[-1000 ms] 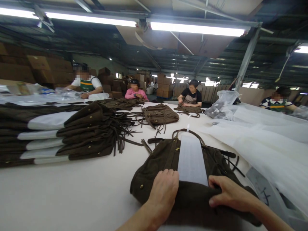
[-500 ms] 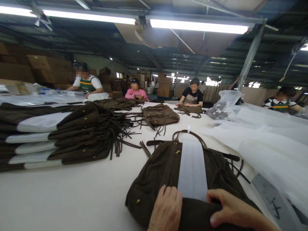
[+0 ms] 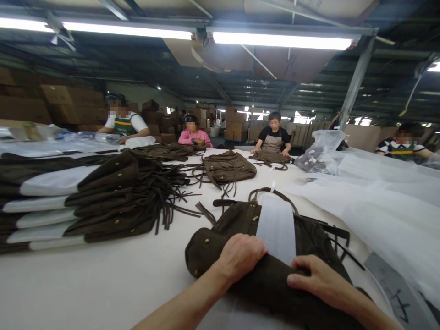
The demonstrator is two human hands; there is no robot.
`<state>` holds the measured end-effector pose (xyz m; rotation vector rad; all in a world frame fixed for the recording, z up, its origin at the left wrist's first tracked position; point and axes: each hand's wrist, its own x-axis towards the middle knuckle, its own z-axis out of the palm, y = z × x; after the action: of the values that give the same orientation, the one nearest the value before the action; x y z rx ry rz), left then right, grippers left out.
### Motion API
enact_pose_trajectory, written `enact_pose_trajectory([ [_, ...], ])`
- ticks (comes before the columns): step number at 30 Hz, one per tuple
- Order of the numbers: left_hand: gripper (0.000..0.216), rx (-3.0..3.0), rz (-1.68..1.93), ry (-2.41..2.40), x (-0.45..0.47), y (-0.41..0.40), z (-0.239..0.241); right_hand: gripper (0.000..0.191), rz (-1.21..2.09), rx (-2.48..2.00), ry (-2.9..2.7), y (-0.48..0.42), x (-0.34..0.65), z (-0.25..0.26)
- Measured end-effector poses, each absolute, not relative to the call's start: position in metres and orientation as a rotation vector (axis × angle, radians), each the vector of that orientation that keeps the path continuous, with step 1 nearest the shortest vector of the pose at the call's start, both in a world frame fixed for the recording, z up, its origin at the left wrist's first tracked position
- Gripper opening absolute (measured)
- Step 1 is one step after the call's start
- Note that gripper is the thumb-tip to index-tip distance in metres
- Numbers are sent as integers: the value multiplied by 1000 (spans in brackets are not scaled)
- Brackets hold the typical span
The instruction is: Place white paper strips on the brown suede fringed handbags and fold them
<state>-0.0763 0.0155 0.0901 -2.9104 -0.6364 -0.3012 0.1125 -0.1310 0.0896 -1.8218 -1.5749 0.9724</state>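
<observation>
Two long tube lights [image 3: 280, 41] overhead glare white; the table [image 3: 85, 279] under them is evenly bright; rafters stay dim; lines bend toward the edges; faces are blurred.

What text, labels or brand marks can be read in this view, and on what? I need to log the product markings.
No words can be read.
Dark handwritten-looking marks on the grey sheet beside the right hand: not legible.
Brown bag under the left hand: no visible label or brand.
White strip on the bag: blank.
Cardboard boxes behind: no print clear enough to read.
</observation>
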Motion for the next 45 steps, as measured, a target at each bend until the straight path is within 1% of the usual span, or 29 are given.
enact_pose_trajectory([
  [2, 26, -2921, -268, -630, -72, 20, 72, 31, 950, -1839, -1564, -119, 114, 68],
  [6, 22, -2926, -253, -683, -63, 31, 45, 26, 647, -1958, -1642, -103, 119, 41],
  [9, 22, -2923, -269, -746, -61, 34, 47, 19, 408, -2051, -1810, -101, 119, 38],
  [12, 25, -2929, -303, -778, -64, 25, 58, 18, 119, -2138, -1914, -105, 110, 33],
  [13, 27, -2941, -319, -775, -66, 20, 61, 17, 8, -2166, -1935, -107, 107, 30],
  [15, 40, -2973, -356, -762, -70, 9, 64, 14, -201, -2206, -1967, -109, 100, 23],
  [17, 50, -2997, -416, -743, -73, 1, 62, 16, -292, -2220, -1984, -110, 97, 21],
  [19, 48, -3011, -489, -693, -76, 0, 55, 20, -188, -2216, -1981, -113, 102, 28],
  [21, 42, -3033, -542, -634, -78, 2, 48, 27, 72, -2198, -1984, -120, 113, 45],
  [24, 41, -3057, -580, -595, -79, 8, 44, 39, 531, -2171, -2003, -141, 140, 79],
  [26, 42, -3066, -592, -594, -80, 11, 45, 39, 711, -2155, -2002, -157, 156, 95],
  [28, 41, -3083, -598, -609, -80, 12, 47, 32, 666, -2194, -1987, -169, 165, 98],
  [30, 41, -3102, -591, -626, -79, 14, 48, 25, 427, -2275, -1978, -174, 168, 87],
  [33, 38, -3124, -564, -622, -76, 18, 48, 21, 37, -2337, -1943, -171, 168, 58],
  [35, 34, -3135, -543, -619, -73, 20, 47, 19, -77, -2343, -1903, -168, 172, 44],
  [36, 33, -3139, -534, -619, -72, 21, 47, 18, -68, -2329, -1887, -168, 176, 41],
  [38, 31, -3141, -524, -623, -70, 22, 47, 21, 87, -2245, -1888, -169, 187, 44],
  [41, 31, -3135, -528, -625, -68, 23, 47, 37, 396, -2067, -1949, -177, 204, 54],
  [43, 30, -3129, -543, -624, -69, 22, 47, 44, 403, -2043, -1997, -184, 210, 50],
  [45, 26, -3113, -556, -593, -69, 20, 46, 50, 232, -2050, -2057, -193, 210, 34],
])
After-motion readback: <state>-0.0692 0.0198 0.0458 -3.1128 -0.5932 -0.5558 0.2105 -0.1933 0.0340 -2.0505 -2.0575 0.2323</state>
